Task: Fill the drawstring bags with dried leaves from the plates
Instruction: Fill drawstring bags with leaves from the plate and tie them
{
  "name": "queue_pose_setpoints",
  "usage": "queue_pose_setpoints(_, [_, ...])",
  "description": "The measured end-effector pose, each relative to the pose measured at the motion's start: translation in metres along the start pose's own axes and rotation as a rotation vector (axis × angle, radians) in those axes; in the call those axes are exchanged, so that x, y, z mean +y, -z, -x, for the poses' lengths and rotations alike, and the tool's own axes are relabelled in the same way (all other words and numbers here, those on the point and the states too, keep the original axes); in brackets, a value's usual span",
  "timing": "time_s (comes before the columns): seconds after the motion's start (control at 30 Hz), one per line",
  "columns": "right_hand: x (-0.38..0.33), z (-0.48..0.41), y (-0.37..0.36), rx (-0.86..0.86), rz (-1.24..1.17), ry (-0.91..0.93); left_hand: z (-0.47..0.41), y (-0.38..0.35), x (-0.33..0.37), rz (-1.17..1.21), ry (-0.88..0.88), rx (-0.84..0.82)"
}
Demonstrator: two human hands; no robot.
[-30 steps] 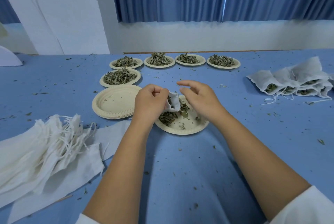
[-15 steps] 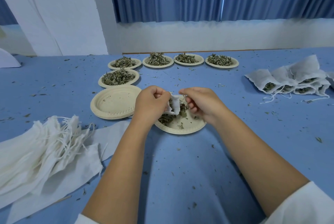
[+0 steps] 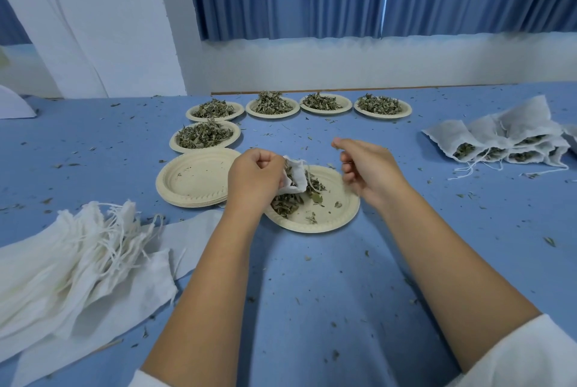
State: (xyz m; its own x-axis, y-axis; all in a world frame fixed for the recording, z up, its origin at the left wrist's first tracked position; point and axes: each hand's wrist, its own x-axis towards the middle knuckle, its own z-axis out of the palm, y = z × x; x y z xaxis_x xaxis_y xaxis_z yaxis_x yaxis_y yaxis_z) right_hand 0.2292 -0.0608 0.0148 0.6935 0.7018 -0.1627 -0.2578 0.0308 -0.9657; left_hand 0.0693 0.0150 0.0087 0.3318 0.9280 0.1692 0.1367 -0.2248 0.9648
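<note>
My left hand (image 3: pixel 254 179) grips a small white drawstring bag (image 3: pixel 296 177) with leaves showing at its mouth, held just above a paper plate (image 3: pixel 343 214). A small heap of dried leaves (image 3: pixel 287 202) lies on that plate under the bag. My right hand (image 3: pixel 370 169) hovers to the right of the bag, apart from it, fingers loosely curled with nothing visible in them. Several more plates heaped with leaves (image 3: pixel 204 136) (image 3: pixel 272 106) stand farther back.
A stack of empty plates (image 3: pixel 196 177) sits left of my left hand. A pile of empty white bags with strings (image 3: pixel 78 249) lies at the near left. Filled bags (image 3: pixel 499 143) lie at the right. Leaf crumbs are scattered over the blue table (image 3: pixel 312 293).
My right hand was at the bag's mouth half a second ago and has drawn away to the right and up. My left hand still holds the bag over the plate.
</note>
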Motion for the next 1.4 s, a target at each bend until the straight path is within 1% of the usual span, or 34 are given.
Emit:
queue_pose_setpoints(0.1, [0.002,0.011,-0.012,-0.229,0.166,0.115,-0.001,0.0,0.0,0.032,-0.001,0.038])
queue_pose_setpoints(0.17, [0.005,0.018,-0.019,-0.296,0.338,0.23,-0.001,0.0,0.0,0.037,-0.016,0.045])
queue_pose_setpoints(0.23, [0.01,0.023,-0.025,-0.262,0.506,0.369,0.0,0.001,0.001,0.02,-0.04,0.026])
queue_pose_setpoints(0.33, [0.021,0.027,-0.034,-0.163,0.708,0.56,0.002,0.0,0.002,-0.02,-0.066,0.001])
queue_pose_setpoints(0.43, [0.024,0.032,-0.037,-0.12,0.816,0.65,0.003,0.0,0.003,-0.074,-0.091,0.003])
queue_pose_setpoints(0.57, [0.024,0.032,-0.038,-0.116,1.006,0.723,0.004,0.0,0.004,-0.076,-0.092,-0.025])
queue_pose_setpoints(0.63, [0.025,0.031,-0.04,-0.122,1.097,0.717,0.004,-0.001,0.004,-0.092,-0.097,-0.046])
queue_pose_setpoints(0.7, [0.026,0.03,-0.041,-0.137,1.196,0.669,0.005,-0.003,0.004,-0.111,-0.098,-0.068])
queue_pose_setpoints(0.77, [0.026,0.029,-0.041,-0.192,1.223,0.631,0.005,-0.004,0.003,-0.107,-0.088,-0.088])
queue_pose_setpoints(0.83, [0.027,0.028,-0.039,-0.277,1.2,0.596,0.004,-0.004,0.004,-0.092,-0.078,-0.088])
queue_pose_setpoints(0.9, [0.024,0.027,-0.036,-0.33,1.101,0.561,0.003,-0.002,0.004,-0.055,-0.07,-0.061])
queue_pose_setpoints(0.97, [0.021,0.028,-0.032,-0.327,0.93,0.556,0.003,0.0,0.004,0.005,-0.066,-0.018])
queue_pose_setpoints(1.07, [0.014,0.024,-0.027,-0.202,0.695,0.534,0.002,0.002,0.002,0.023,-0.075,0.068])
queue_pose_setpoints(1.13, [0.011,0.018,-0.022,-0.084,0.679,0.521,0.001,0.002,0.003,0.047,-0.057,0.114])
queue_pose_setpoints(1.2, [0.008,0.009,-0.014,-0.026,0.843,0.49,0.001,0.003,0.003,0.097,-0.039,0.16])
queue_pose_setpoints(1.23, [0.008,0.005,-0.01,-0.041,0.964,0.443,0.0,0.004,0.003,0.124,-0.038,0.187])
queue_pose_setpoints(1.3, [0.011,0.002,-0.006,-0.133,1.194,0.325,-0.001,0.007,0.003,0.182,-0.046,0.241])
queue_pose_setpoints(1.33, [0.015,0.0,-0.007,-0.186,1.284,0.307,-0.001,0.007,0.003,0.213,-0.048,0.265])
queue_pose_setpoints(1.4, [0.023,-0.001,-0.014,-0.259,1.392,0.346,-0.003,0.008,0.002,0.258,-0.045,0.298])
